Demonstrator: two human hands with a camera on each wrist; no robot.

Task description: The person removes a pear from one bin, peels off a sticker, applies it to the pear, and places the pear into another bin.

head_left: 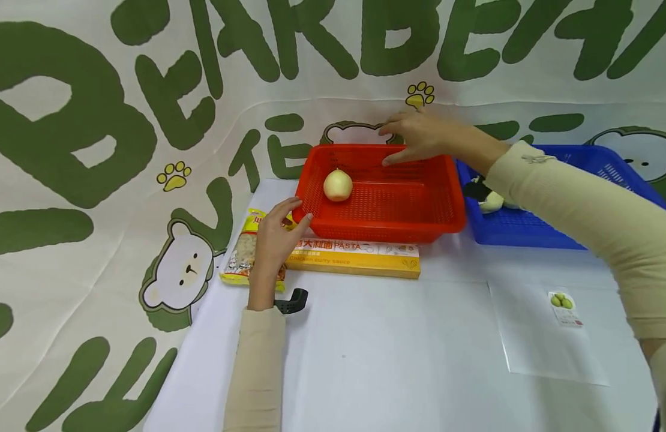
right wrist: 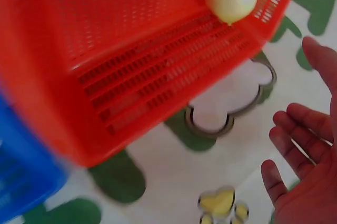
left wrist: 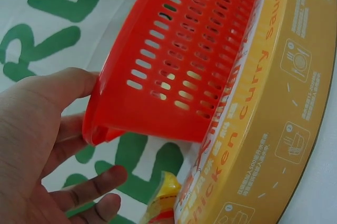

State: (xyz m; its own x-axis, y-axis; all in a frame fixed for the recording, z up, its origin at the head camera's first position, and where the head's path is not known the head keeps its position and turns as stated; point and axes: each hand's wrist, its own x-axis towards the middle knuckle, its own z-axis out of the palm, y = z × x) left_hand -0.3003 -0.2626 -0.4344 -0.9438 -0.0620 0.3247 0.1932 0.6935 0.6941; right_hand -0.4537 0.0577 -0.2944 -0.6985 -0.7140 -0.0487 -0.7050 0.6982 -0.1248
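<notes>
A red plastic basket [head_left: 387, 231] stands at the back of the table, partly over a yellow pasta box [head_left: 354, 264]. In it, toward the left end, lies a round pale-yellow fruit [head_left: 338, 185] with a short stem. My left hand [head_left: 276, 240] holds the basket's front left corner, thumb and index finger at the rim [left wrist: 97, 95], the other fingers loose below. Over the back rim hovers my right hand [head_left: 419, 135], fingers spread. The right wrist view shows its fingers [right wrist: 300, 129] apart from the basket and holding nothing.
A blue basket [head_left: 527, 234] with pale items inside adjoins the red one on the right, partly behind my right forearm. A yellow-and-clear food packet [head_left: 243, 249] lies under my left hand. A clear sheet [head_left: 538, 348] and small pear-picture card [head_left: 565, 309] lie front right. A printed cloth hangs behind.
</notes>
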